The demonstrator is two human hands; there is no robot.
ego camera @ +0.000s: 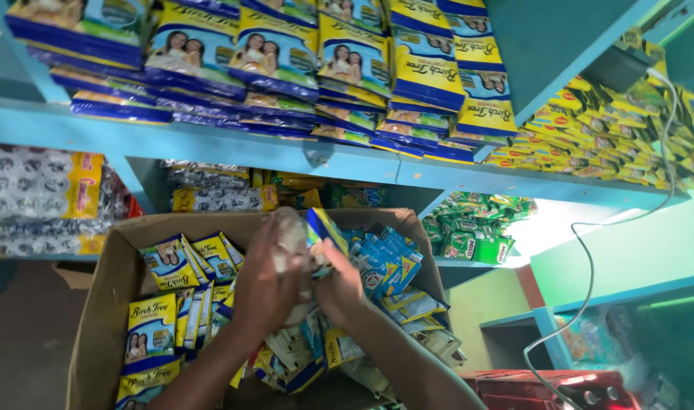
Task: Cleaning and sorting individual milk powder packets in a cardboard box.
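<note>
Both my hands are over an open cardboard box [104, 288] filled with blue and yellow packets [151, 328]. My left hand [265, 290] and my right hand [339, 288] together grip a bundle of packets wrapped in clear plastic [295, 241], held up over the middle of the box. A blue and yellow packet [322, 228] sticks out of the bundle's top, by my right hand. Smaller blue sachets [385, 262] lie at the box's right side.
Light-blue shelves [233, 144] hold stacked blue and yellow packets [347, 61] above, yellow packets [612, 144] at right, green packets [476, 228] lower right, black-and-white bags [36, 197] at left. A white cable [590, 258] hangs at right over a red appliance [559, 387].
</note>
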